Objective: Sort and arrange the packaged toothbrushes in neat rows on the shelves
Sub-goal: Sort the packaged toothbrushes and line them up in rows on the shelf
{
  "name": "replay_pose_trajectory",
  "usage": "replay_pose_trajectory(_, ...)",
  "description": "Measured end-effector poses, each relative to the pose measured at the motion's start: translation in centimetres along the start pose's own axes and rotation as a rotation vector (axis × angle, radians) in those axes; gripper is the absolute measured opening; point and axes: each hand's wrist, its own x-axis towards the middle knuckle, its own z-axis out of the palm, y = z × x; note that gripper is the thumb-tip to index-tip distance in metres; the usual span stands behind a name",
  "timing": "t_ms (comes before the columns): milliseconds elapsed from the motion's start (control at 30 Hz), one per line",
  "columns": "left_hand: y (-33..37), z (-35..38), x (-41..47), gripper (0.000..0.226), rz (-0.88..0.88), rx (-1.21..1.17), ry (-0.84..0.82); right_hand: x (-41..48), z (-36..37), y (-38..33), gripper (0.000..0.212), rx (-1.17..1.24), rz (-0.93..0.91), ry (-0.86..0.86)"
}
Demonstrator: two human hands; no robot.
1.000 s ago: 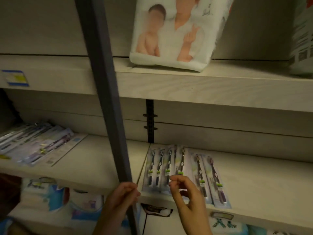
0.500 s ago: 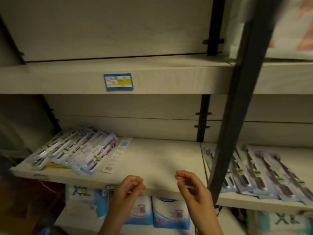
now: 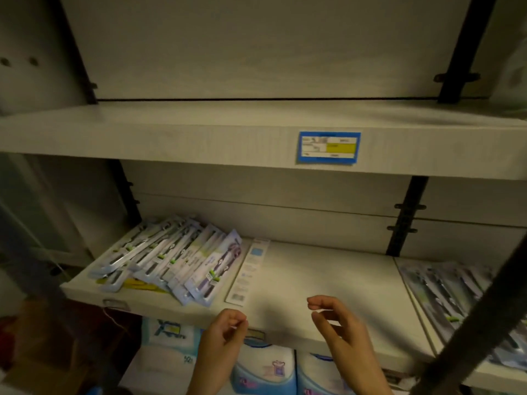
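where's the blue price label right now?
Head view, right of centre: the blue price label is stuck on the front edge of the upper shelf, above the right hand.

I cannot read the price label [image 3: 329,147]; its print is blurred. A dark post [image 3: 467,326] hides part of the right-hand toothbrush packs [image 3: 439,289], which also run off the right edge. Under the left pile [image 3: 171,258] a yellow item [image 3: 141,285] is mostly buried. The left hand [image 3: 225,334] covers part of the blue packages [image 3: 265,372], which the bottom edge cuts off.
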Motion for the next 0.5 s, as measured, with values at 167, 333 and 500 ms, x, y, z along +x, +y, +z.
replay_pose_trajectory(167, -1.6, -3.8, 4.5, 0.028, 0.043, 0.059, -0.059, 2.1, 5.6, -0.1, 0.022, 0.017, 0.019, 0.122)
replay_pose_trajectory(333, -2.7, -6.0, 8.5, 0.029, 0.126, 0.148, -0.051, 3.2, 10.5, -0.5, 0.024, 0.047, 0.064, 0.17)
replay_pose_trajectory(500, -2.9, -2.2, 11.0, 0.04, 0.176, 0.492, -0.268, 3.1, 11.3, -0.8, 0.026, 0.021, 0.09, 0.2)
